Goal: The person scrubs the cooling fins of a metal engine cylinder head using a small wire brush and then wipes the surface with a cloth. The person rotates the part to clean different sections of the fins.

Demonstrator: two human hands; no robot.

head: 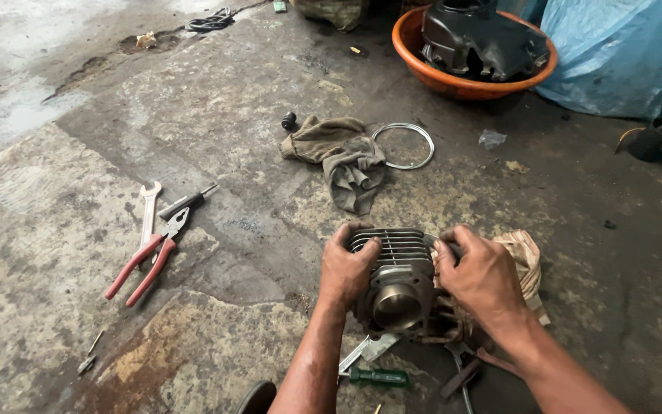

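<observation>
**Two hands clamp a finned engine cylinder on a stained concrete floor**

Two bare hands grip the finned engine cylinder [396,280], the landmark here, which lies on the concrete floor [216,115] with its round bore facing the camera. Far beyond the cylinder and to its right, a blue plastic sheet [614,54] is bunched beside an orange basin [453,83] holding a black engine casing [480,38]. Just beyond the cylinder lies a crumpled grey rag [342,157], with a thin wire ring [404,144] touching the rag's right edge. The left hand [346,268] is closed over the cylinder's left side, fingers curled onto the fins; the right hand [480,276] wraps its right side, against a striped cloth [526,261]. Well left of the cylinder sit red-handled pliers [147,264] across an open-ended spanner [149,211]. Right below the cylinder lies a green-handled screwdriver [377,376].
</observation>
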